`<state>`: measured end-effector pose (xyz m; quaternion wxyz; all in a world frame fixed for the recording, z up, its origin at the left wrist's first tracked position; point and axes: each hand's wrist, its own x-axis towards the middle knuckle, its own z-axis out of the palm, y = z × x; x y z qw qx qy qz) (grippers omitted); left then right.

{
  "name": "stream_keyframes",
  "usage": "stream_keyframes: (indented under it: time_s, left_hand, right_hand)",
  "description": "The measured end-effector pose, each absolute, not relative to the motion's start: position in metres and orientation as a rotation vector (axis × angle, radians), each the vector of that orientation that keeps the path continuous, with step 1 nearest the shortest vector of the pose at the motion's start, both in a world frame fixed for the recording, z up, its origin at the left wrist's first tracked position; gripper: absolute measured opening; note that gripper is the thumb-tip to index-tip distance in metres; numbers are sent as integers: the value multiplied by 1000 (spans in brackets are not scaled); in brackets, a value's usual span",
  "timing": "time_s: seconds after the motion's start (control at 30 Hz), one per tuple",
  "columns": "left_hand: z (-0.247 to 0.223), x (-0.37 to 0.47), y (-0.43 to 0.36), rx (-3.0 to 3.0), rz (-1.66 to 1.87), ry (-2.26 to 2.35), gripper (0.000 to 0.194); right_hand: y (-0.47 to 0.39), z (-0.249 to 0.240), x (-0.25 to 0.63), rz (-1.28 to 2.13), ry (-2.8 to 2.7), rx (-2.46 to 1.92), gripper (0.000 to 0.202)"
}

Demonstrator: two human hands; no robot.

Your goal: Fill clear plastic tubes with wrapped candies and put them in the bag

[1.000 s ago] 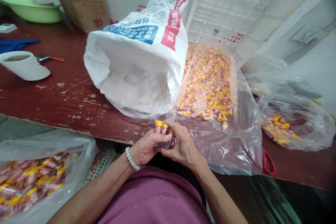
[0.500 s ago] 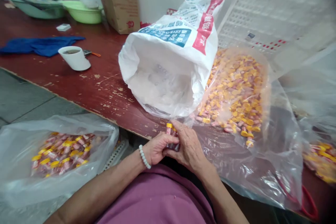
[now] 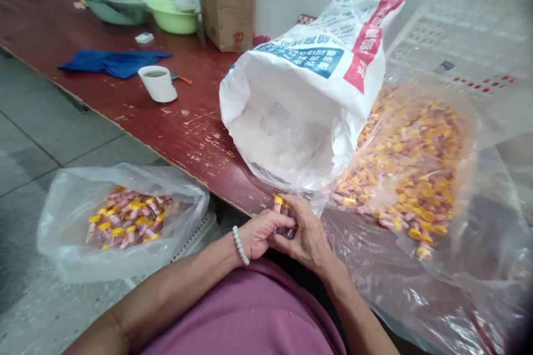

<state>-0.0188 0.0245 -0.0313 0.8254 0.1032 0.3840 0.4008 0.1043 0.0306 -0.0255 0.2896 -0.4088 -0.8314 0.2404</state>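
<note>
One long red table [image 3: 195, 127] is running across your view, paint wearing off along the near edge. White perforated crate [image 3: 470, 50] is standing on its side at the back right. Big white printed sack [image 3: 310, 61] is lying on the table ahead of you, mouth facing you. Right of it, a heap of yellow-capped tubes [image 3: 428, 172] is sitting in clear plastic, a few spilling toward your side. Lower left, below table height, a clear bag [image 3: 62, 216] is holding more of the same tubes. Brown carton [image 3: 229, 3] is standing behind the sack, left side; light green basin [image 3: 172, 21] is sitting just left of that. Blue cloth [image 3: 114, 62] is lying crumpled further forward, with a white cup [image 3: 158, 86] standing near its right end, dark liquid showing. Your left hand [image 3: 260, 233] and right hand [image 3: 306, 233] are meeting in front of your body, by the table edge under the sack mouth. Both are gripping firmly, fingers curling in, on one small cluster: the held tubes [image 3: 278, 204]. Left thumb is pressing across the front, right fingers are wrapping the far side. Tubes are standing roughly upright, caps up; at least two are showing, full count you're hiding with your fingers.
</note>
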Motion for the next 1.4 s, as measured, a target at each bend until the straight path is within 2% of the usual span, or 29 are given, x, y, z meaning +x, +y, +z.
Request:
stream_keyframes:
  time_s: [0.1, 0.17, 0.4, 0.57, 0.67, 0.73, 0.93, 1.0, 1.17, 1.27, 1.4]
  left_hand:
    - [-27, -28, 23, 210, 906, 715, 24]
    - [-25, -35, 21, 254, 915, 685, 26]
    - [-26, -53, 7, 328, 983, 695, 25]
    - [-32, -77, -5, 302, 1005, 749, 29]
    - [-37, -91, -16, 262, 1031, 809, 30]
    - [-39, -96, -24, 240, 1060, 826, 31]
    - [-42, -151, -42, 331, 1167, 985, 28]
    - [-50, -191, -44, 269, 1253, 1167, 28]
    - [-82, -283, -42, -29, 1260, 1544, 18]
    - [-91, -301, -39, -9, 1236, 1585, 10]
    - [-82, -302, -38, 52, 1231, 1674, 8]
  right_hand:
    - [29, -31, 101, 752, -2072, -1126, 101]
    - [28, -34, 100, 866, -1975, -1178, 110]
    - [26, -34, 89, 851, -2048, -1132, 77]
    - [26, -39, 68, 664, -2204, -1060, 71]
    - [25, -45, 51, 679, -2281, -976, 68]
    - [23, -47, 41, 706, -2325, -954, 68]
    - [23, -42, 48, 572, -2391, -857, 90]
    - [28, -43, 67, 525, -2307, -973, 82]
    - [38, -50, 111, 468, -2215, -1168, 42]
    - [36, -47, 116, 503, -2205, -1169, 36]
    - [33, -40, 110, 507, -2176, -1146, 30]
